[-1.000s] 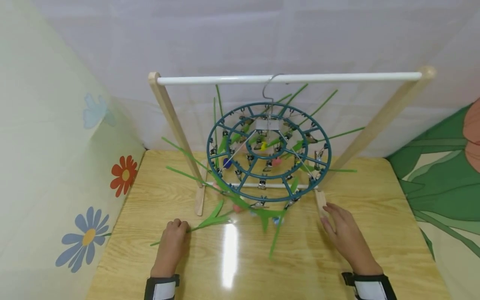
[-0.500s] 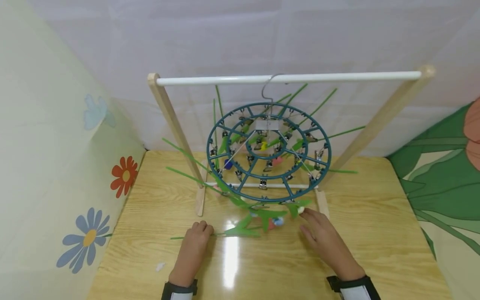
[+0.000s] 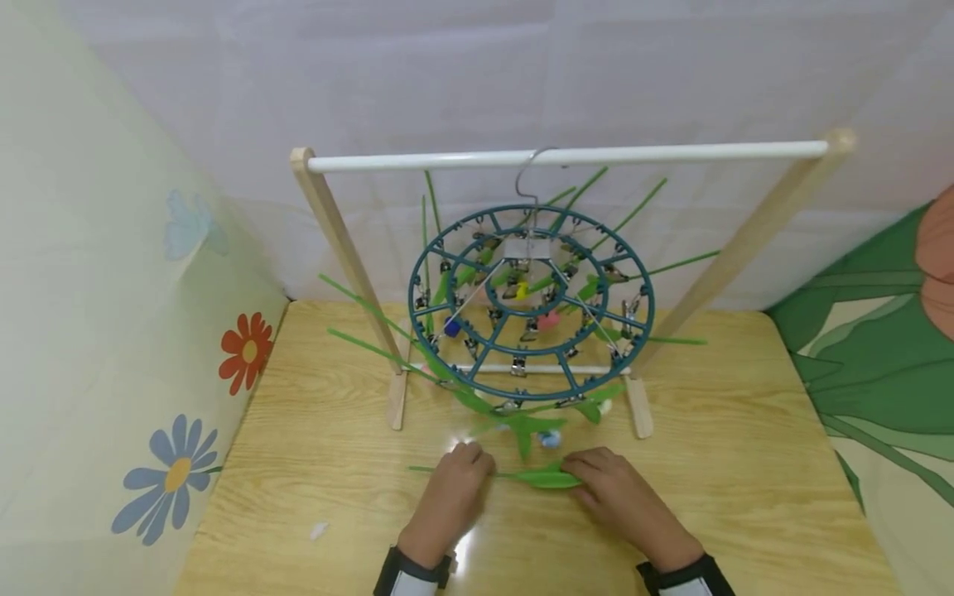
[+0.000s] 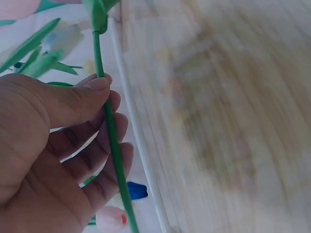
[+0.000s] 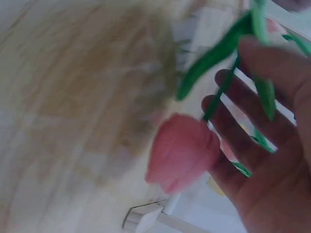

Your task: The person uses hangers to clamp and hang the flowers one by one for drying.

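Observation:
An artificial tulip lies between my hands, its green leaves visible in the head view. My left hand pinches its green stem between thumb and fingers. My right hand holds the other end, thumb and fingers around stem and leaves just behind the pink bloom. Above and beyond both hands hangs a round dark green clip hanger with several more tulips in its metal clips. Close in front of my hands, a blue bloom and a white bloom hang from its near edge.
The hanger's hook sits on the white rod of a rack with wooden legs. Its wooden feet stand on the wood-grain table. A small white scrap lies at left. Several green stems stick out around the hanger.
My left hand has slid right with the tulip. My right hand has moved from the rack's right foot, past the white bloom, to the tulip's leaves. The white-bloomed stem has swung round.

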Tool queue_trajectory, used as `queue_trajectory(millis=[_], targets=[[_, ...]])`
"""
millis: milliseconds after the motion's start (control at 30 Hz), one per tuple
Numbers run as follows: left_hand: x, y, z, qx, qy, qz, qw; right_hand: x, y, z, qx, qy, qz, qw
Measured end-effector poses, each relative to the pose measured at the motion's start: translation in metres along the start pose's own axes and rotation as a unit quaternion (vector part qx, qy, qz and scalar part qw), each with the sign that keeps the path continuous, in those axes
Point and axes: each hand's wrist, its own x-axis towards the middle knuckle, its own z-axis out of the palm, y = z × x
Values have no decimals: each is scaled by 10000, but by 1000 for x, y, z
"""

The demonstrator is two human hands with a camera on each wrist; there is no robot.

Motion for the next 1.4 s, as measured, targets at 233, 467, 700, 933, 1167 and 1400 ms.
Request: queue_trajectory(millis=[233, 467, 700, 933, 1167, 1400], targets=[[5, 8, -2, 11, 195, 112, 9997, -2, 5, -5, 284, -170, 294, 9990], [1, 8, 2, -107, 1168, 554, 9915, -5, 5, -6, 341, -497, 628, 9962], [-11, 14, 12, -906, 1710, 1113, 9748, -10, 4, -14, 1546, 359, 1008, 9822], [0, 21, 21, -2502, 1744, 774, 9492, 0, 0, -21, 2718, 515, 642, 9588], [21, 49, 18, -4528, 2177, 246, 8642, 15, -8, -19, 3258, 438, 543, 9428], [29, 59, 16, -4043, 2767, -9, 8718, 22, -9, -28, 2580, 590, 331, 9638]])
